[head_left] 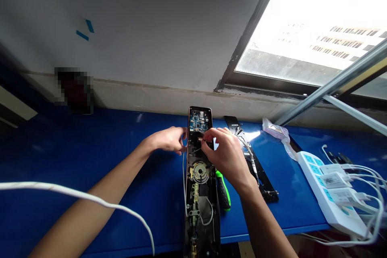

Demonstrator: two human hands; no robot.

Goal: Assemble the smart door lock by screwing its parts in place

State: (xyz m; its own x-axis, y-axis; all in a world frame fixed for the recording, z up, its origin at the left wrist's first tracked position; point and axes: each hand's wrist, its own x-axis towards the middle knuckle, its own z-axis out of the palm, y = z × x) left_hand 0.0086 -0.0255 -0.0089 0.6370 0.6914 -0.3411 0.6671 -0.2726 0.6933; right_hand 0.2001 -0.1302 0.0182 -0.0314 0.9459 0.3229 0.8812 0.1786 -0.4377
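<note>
A long dark door-lock body [201,193] lies open on the blue table [99,157], showing a blue circuit board [198,122] at its far end and a brass round mechanism [200,171] in the middle. My left hand [169,140] rests against the lock's left edge, fingers curled on it. My right hand [225,154] is over the lock just below the circuit board, fingertips pinched on a small part or wire there that I cannot make out. A thin white wire [183,177] runs along the lock's left side.
A green-and-black screwdriver [224,191] lies right of the lock, beside a black cover plate [256,165]. A white power strip [329,193] with plugged adapters sits far right. A plastic bag [276,132] lies near the wall. A white cable [90,199] crosses the left foreground.
</note>
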